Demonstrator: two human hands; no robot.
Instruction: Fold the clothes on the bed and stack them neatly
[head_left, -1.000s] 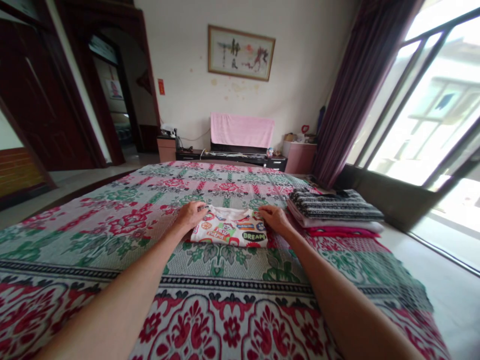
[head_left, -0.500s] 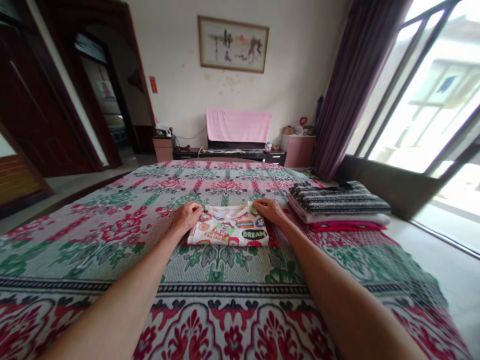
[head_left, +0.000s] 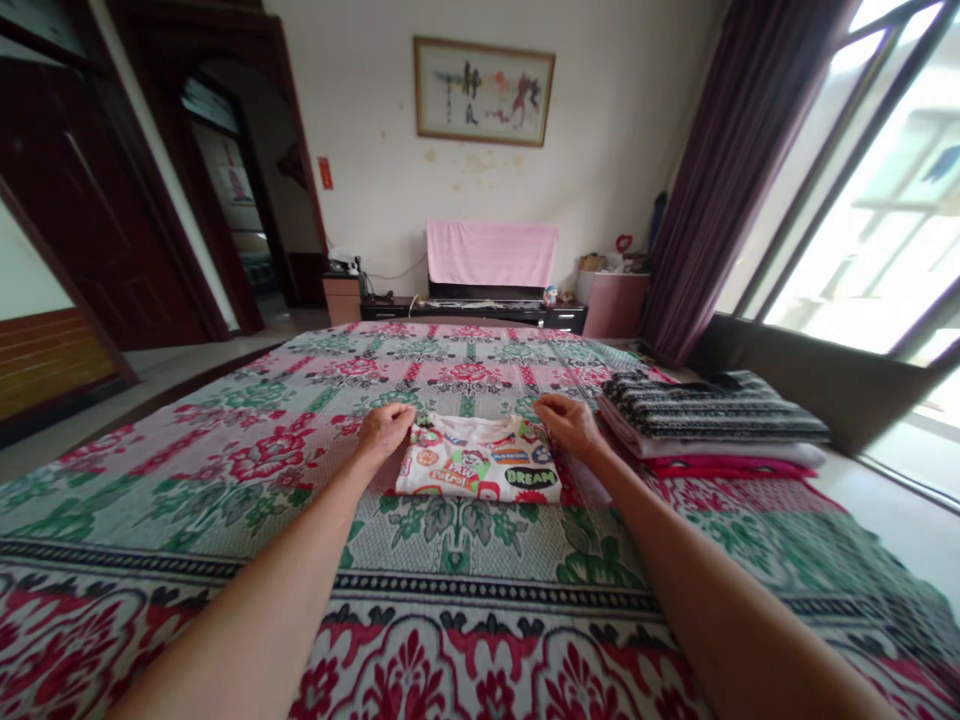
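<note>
A small folded T-shirt [head_left: 480,465], white with colourful prints and the word DREAM, lies flat on the patterned bedspread [head_left: 465,550], its neckline facing away from me. My left hand [head_left: 386,432] is at its far left corner, fingers curled together and fingertips meeting the cloth. At the far right corner is my right hand [head_left: 571,425], its fingertips just off the shirt's edge and its fingers slightly apart. Farther right sits a stack of folded clothes, topped by a black-and-white knitted garment [head_left: 709,405], with pink cloth [head_left: 735,467] beneath.
Past the bed's far edge, a pink cloth [head_left: 491,250] drapes over a screen on a low black cabinet [head_left: 562,318]. A purple curtain [head_left: 742,170] and window stand to the right. On the left are a dark door [head_left: 82,220] and a doorway.
Both hands have drawn slightly outward from the shirt's corners, the right one coming off the cloth. The view has shifted a little, so everything sits farther right.
</note>
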